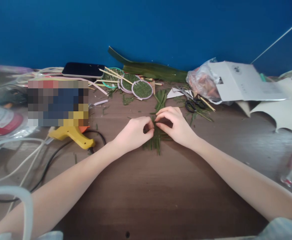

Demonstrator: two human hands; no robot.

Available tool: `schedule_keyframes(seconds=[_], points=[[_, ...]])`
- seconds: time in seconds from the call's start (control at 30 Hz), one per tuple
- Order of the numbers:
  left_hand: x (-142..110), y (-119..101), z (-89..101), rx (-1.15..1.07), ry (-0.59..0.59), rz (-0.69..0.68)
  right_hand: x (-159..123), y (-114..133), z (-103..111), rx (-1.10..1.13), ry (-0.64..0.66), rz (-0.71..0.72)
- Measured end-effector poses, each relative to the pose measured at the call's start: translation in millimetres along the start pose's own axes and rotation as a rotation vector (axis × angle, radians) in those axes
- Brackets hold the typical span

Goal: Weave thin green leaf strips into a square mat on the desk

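Strips of green leaf (156, 141) lie in a small bundle on the brown table, with their cut ends fanning toward me. My left hand (137, 131) pinches the strips from the left, thumb against curled fingers. From the right, my right hand (175, 126) has its thumb and fingertips closed on the same strips, close to the left fingertips. The exact spot where the fingers meet the leaf is partly hidden. More green strips (160, 100) stick out beyond my hands.
Round framed pieces filled with green bits, including a near one (142, 89), lie at the back with thin sticks. Black-handled scissors (195, 104) rest right of them. A yellow glue gun (79, 137) with a cord is at left. A phone (83, 70) and white card (247, 81) lie farther back.
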State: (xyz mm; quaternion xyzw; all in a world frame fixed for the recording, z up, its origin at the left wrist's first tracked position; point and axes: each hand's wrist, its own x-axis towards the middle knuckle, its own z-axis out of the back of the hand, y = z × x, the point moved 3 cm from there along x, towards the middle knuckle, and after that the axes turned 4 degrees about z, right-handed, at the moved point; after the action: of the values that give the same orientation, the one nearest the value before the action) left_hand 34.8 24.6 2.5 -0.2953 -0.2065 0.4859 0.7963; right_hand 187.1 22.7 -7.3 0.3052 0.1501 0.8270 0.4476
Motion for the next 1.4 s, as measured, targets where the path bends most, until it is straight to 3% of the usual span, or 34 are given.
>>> schedule_keyframes(seconds=[0.43,0.57,1.0,1.23,1.4], points=[[0.9,0.0,0.6,0.022,0.008,0.01,-0.9,2.5,5.6,0.095,-0.071,0.014],[0.7,0.3,0.8,0.029,0.011,0.012,-2.6,2.0,4.8,0.094,-0.045,-0.029],[-0.1,-2.2,3.3,-0.001,0.036,0.008,-6.0,6.1,7.8,0.17,-0.004,0.038],[-0.4,-1.5,2.4,-0.034,0.047,-0.061,-6.8,3.3,7.7,0.351,-0.055,-0.051],[0.2,-1.3,0.9,-0.013,0.051,-0.08,-5.7,0.1,7.1,0.298,-0.091,-0.108]])
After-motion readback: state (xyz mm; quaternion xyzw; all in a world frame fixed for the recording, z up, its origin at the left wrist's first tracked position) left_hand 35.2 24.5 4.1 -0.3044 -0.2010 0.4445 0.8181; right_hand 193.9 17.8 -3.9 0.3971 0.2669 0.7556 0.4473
